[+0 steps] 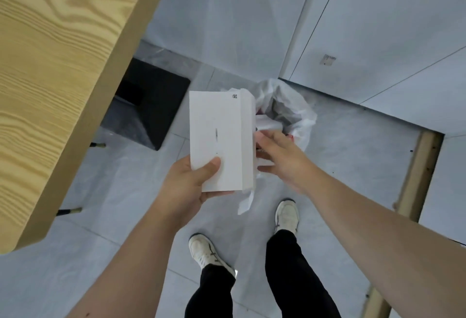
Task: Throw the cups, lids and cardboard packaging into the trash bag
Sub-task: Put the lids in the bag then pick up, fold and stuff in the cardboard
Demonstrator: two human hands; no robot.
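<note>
The person stands on a pale tiled floor (353, 166), looking down; the left hand (186, 186) is closed around the near end of a flat white cardboard box (216, 126), thumb on its top face and the other fingers under it; the box is lifted in the air, just to the left of the trash bag (300, 116). The right hand (280, 156) reaches to the near rim of the bag, fingers partly curled; it seems to hold the plastic edge to keep the mouth open, but the box hides the fingertips, so I cannot tell if the grip is closed. The white bag sits on the floor, a little farther than the feet; its mouth is open, and inside I see some crumpled white and reddish things, too unclear to name. I judge that some of the rubbish is already in, and the box is the step in hand, not yet dropped. The wooden table (50, 65) at the left shows only its edge; whether cups or lids are left there is not visible.
</note>
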